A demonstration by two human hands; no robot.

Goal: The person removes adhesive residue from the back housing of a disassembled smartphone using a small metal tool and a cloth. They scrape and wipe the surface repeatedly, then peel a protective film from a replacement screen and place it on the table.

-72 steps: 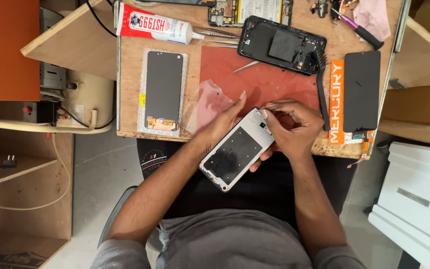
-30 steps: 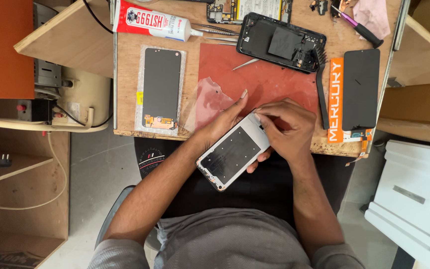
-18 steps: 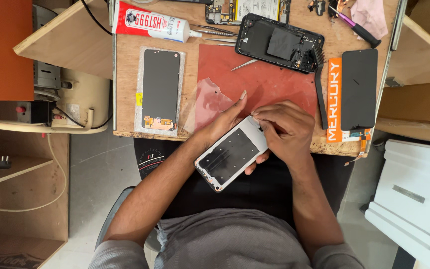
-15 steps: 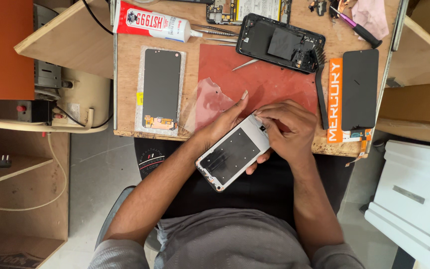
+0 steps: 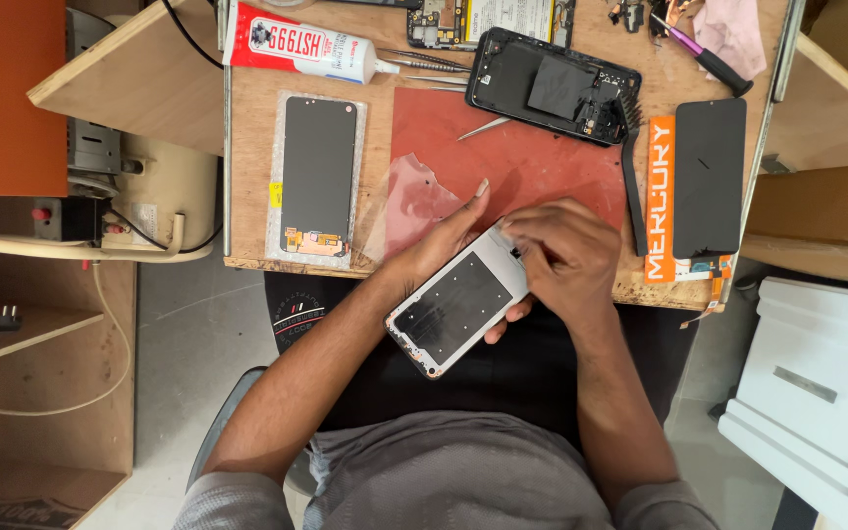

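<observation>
On the far left an orange panel (image 5: 14, 93) is standing beside a grey box with a red knob (image 5: 71, 211), and a white cable (image 5: 100, 334) is trailing down past a wooden shelf. On the wooden worktable (image 5: 247, 118) a red-and-white glue tube (image 5: 296, 51) is lying along the far edge, and below it a dark rectangular phone screen in clear wrapping (image 5: 316, 182) is resting near the front left edge. A crumpled clear film (image 5: 414, 201) is lying on the red work mat (image 5: 532, 162), just beside the left hand (image 5: 444, 245), which is gripping the white-framed phone body with a dark inner plate (image 5: 463, 309) from underneath, holding it tilted out past the table's front edge over the lap. The right hand (image 5: 561, 255) is curled over the phone body's upper corner, fingertips pinched there; whether they are holding a tool I cannot tell. Thin metal tweezers (image 5: 483, 128) are lying on the mat beyond the hands, and an opened black phone shell (image 5: 552, 86) is sitting at the mat's far edge. To the right an orange strip (image 5: 660, 196) and a black screen panel (image 5: 709, 177) are crowding the table's right edge, well apart from the hands. A white box (image 5: 817, 383) is standing on the floor at far right.
</observation>
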